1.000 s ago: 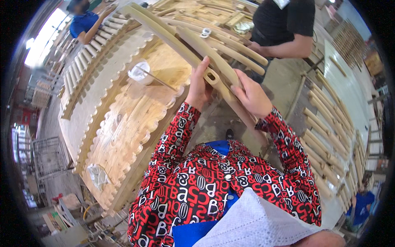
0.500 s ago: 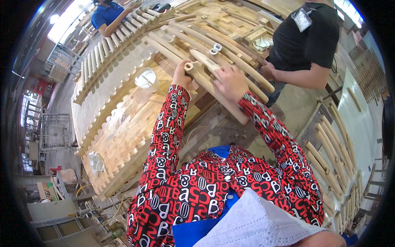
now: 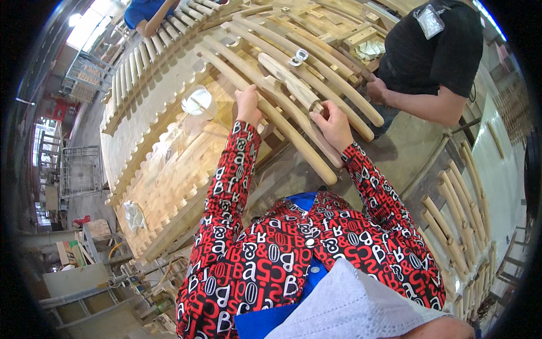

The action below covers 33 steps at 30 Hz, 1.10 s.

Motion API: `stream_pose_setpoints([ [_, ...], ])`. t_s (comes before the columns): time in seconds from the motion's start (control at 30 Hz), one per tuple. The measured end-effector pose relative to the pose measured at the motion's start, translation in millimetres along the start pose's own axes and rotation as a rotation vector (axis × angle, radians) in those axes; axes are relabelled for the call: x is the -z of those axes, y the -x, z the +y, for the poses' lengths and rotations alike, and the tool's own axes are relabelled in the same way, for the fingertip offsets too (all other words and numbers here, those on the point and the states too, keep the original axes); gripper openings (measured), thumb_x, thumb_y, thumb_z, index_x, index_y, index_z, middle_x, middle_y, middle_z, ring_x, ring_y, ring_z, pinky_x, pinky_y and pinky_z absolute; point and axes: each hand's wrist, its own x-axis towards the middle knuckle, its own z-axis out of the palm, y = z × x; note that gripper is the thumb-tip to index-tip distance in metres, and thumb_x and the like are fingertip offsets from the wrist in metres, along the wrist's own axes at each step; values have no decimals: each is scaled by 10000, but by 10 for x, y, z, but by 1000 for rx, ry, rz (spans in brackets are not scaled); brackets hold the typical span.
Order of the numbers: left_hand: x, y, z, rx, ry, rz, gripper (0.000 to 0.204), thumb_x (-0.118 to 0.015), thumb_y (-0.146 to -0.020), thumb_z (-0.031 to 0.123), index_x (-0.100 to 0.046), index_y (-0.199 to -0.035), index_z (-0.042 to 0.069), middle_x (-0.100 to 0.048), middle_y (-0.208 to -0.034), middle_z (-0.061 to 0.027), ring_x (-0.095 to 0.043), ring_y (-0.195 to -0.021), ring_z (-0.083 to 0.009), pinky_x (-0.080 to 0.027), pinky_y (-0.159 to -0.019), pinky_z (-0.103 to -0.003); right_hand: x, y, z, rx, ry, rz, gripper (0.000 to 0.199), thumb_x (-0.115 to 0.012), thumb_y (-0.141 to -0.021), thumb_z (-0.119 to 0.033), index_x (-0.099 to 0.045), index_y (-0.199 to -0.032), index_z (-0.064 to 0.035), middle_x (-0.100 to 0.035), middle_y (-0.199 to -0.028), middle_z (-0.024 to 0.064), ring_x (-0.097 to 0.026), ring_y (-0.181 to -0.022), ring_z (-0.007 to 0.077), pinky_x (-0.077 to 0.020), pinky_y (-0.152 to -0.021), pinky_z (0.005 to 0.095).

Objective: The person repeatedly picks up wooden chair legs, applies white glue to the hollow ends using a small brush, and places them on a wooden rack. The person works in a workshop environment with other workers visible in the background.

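Observation:
My left hand is closed round a long, slightly curved wooden pole that slants from far left to near right. The thumb and fingers of my right hand pinch the near end of a shorter wooden piece with a narrower round tip. Between these two lies a bent wooden piece, its near end beside my right hand. More long poles run alongside on the right. A small white double-ring-shaped thing rests on them.
A white tub with a stick and notched boards are on the left. A plastic bag lies near. On the right, a co-worker in black touches a pole; another in blue is far left. Poles lie lower right.
My right hand has shifted nearer and right, to the shorter piece's end. The bent piece's hollow round end no longer shows by my left hand, which now grips the long pole.

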Motion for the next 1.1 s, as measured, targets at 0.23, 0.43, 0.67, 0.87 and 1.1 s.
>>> stream_pose_setpoints([
  [0.23, -19, 252, 79, -149, -169, 91, 851, -584, -892, 195, -44, -1541, 85, -269, -1512, -216, -389, -1319, -345, -453, -977, -466, 284, 138, -75, -247, 21, -586, 384, -588, -967, -345, -578, -1028, 34, -575, -786, 15, -538, -776, 82, -462, -684, 266],
  [0.43, 326, 1318, -478, -871, -543, -236, 524, -575, -911, 105, -374, -1383, 0, -515, -1237, -148, -542, -964, -157, -493, -825, -311, 328, 403, -124, -221, -147, -494, 383, -626, -928, -364, -586, -1000, 10, -609, -749, 77, -574, -668, 192, -458, -613, 349],
  [0.67, 413, 1612, -774, 189, -227, -441, 328, -555, -992, 200, -458, -1254, 29, -561, -1077, -60, -566, -988, -150, -564, -784, -379, 300, 360, -331, -110, 213, -402, 440, -656, -873, -406, -570, -1039, -8, -652, -807, 228, -655, -767, 394, -497, -659, 442],
  [0.87, 220, 1511, -774, 245, -101, -435, 375, -547, -1003, 296, -461, -1253, 31, -569, -1116, -84, -602, -988, -182, -585, -741, -417, 290, 443, -382, -112, 221, -454, 424, -646, -886, -385, -560, -1053, -5, -659, -813, 241, -661, -782, 413, -506, -666, 460],
  [1.1, 316, 1473, -767, 206, -99, -426, 382, -554, -998, 323, -461, -1230, 34, -580, -1095, -84, -611, -960, -174, -574, -724, -387, 322, 504, -622, -84, 392, -409, 481, -675, -863, -410, -582, -1122, -15, -666, -836, 204, -665, -793, 370, -517, -676, 442],
])
